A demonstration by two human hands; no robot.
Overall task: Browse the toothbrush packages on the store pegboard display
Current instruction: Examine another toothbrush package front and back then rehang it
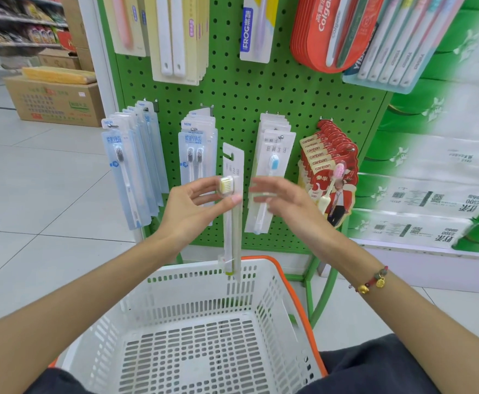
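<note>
A green pegboard [241,92] carries hanging toothbrush packs above a white basket [204,322]. The left hand [195,207] pinches one pack [232,211] before the board, long axis vertical, bristles up, handle down over the basket. The right hand [281,200] hangs just beside it, fingers loosely spread, holding nothing.

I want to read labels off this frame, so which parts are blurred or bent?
Head view: the green stacked packs at right are smeared; the right hand is motion-blurred; the toothbrush package in the left hand stays fairly sharp; the pegboard edges lean with wide-angle distortion.
</note>
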